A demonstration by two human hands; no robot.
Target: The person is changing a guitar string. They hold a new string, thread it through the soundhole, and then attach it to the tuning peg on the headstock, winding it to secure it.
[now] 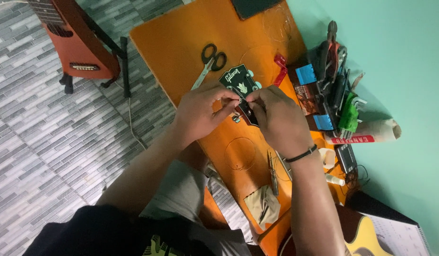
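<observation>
A black guitar headstock (239, 81) lies on the orange table (181, 42), its neck running under my hands. My left hand (203, 111) pinches something small at the headstock's near side, by a tuning peg; what it grips is too small to tell. My right hand (275, 118), with a black band at the wrist, presses on the neck just below the headstock, fingers curled over it. The fingertips of both hands meet there. A coiled guitar string (240, 153) lies on the table below my hands.
Black-handled scissors (209, 60) lie above the headstock. A red clip (280, 68), blue blocks, pliers (331, 47), green hex keys (348, 114) and a small bottle crowd the table's right side by the teal wall. A red guitar (77, 42) stands on the tiled floor; a yellow guitar body (366, 239) is at bottom right.
</observation>
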